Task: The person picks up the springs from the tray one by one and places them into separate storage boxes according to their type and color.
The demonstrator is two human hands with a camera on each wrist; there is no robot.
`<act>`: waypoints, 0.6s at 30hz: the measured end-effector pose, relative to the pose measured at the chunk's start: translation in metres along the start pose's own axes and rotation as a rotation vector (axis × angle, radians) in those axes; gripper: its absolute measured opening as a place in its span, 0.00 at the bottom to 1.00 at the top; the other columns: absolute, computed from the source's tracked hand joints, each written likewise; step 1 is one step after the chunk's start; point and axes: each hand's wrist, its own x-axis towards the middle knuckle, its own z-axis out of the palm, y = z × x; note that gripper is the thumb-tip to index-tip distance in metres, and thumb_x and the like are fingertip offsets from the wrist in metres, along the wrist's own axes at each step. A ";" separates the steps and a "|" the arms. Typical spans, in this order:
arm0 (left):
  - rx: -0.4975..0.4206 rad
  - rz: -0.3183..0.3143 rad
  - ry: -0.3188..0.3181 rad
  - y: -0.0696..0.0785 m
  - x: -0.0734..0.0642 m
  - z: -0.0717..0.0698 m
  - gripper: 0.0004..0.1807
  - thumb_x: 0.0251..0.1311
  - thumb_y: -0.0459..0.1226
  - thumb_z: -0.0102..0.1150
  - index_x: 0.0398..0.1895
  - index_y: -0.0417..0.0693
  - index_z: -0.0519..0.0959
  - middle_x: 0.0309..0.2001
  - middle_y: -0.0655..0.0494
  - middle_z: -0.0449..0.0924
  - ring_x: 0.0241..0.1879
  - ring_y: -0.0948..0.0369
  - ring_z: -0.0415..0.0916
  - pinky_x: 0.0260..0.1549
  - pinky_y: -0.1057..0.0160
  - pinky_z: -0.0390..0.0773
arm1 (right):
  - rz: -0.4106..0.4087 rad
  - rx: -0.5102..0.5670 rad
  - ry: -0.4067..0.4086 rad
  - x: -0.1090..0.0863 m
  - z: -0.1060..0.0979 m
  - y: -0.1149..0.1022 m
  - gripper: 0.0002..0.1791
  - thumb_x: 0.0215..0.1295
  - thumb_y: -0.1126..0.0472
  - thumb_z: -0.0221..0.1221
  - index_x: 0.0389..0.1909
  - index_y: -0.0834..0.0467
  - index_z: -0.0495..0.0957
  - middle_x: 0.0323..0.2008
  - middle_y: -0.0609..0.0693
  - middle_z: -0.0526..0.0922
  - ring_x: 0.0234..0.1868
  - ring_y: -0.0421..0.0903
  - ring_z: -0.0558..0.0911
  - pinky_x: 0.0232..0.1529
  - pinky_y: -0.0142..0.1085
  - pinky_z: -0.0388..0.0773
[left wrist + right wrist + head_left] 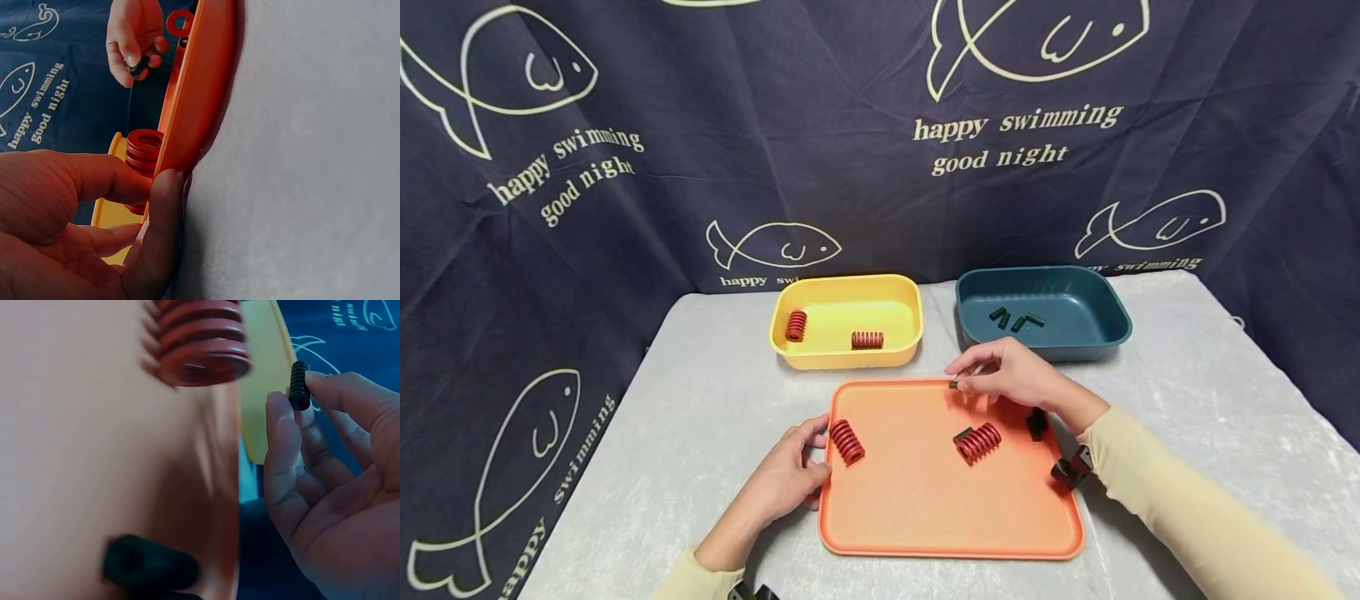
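An orange tray (910, 512) lies on the table, and my left hand (786, 468) grips its left rim between thumb and fingers. Above the tray's far edge, my right hand (1018, 375) pinches a small dark green coil spring (299, 385) between thumb and fingertips. One thick red spring (847, 442) rests at the tray's left, close to the left hand. Another red spring (980, 443) lies right of the middle, with a small dark spring (962, 434) just behind it. Near the right rim, partly shaded by the right arm, is more dark green spring stock (1037, 423).
Behind the tray stands a yellow bin (850, 360) with two red springs inside. To its right is a dark blue bin (1086, 350) holding several small dark springs. A dark blue curtain (880, 167) hangs behind the grey-white tabletop (730, 375).
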 end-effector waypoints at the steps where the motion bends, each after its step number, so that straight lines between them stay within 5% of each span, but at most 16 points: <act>1: -0.002 0.001 -0.001 0.000 0.000 0.000 0.39 0.54 0.21 0.58 0.74 0.40 0.66 0.53 0.44 0.68 0.30 0.56 0.73 0.16 0.54 0.85 | 0.001 0.004 0.007 0.000 -0.002 -0.002 0.15 0.66 0.64 0.68 0.51 0.65 0.85 0.38 0.63 0.87 0.34 0.63 0.83 0.28 0.43 0.87; 10: -0.012 0.009 -0.007 0.000 0.000 -0.001 0.39 0.54 0.21 0.57 0.74 0.40 0.66 0.54 0.43 0.68 0.30 0.56 0.74 0.16 0.55 0.85 | -0.004 0.048 0.111 0.003 -0.040 -0.016 0.16 0.65 0.64 0.69 0.53 0.65 0.85 0.40 0.65 0.87 0.36 0.57 0.87 0.30 0.43 0.88; 18: -0.018 0.011 -0.010 -0.001 0.000 -0.001 0.39 0.54 0.21 0.57 0.74 0.40 0.66 0.54 0.43 0.68 0.30 0.56 0.74 0.16 0.54 0.85 | 0.044 0.098 0.213 0.005 -0.076 -0.022 0.22 0.68 0.60 0.68 0.58 0.67 0.81 0.44 0.54 0.88 0.39 0.46 0.86 0.35 0.42 0.88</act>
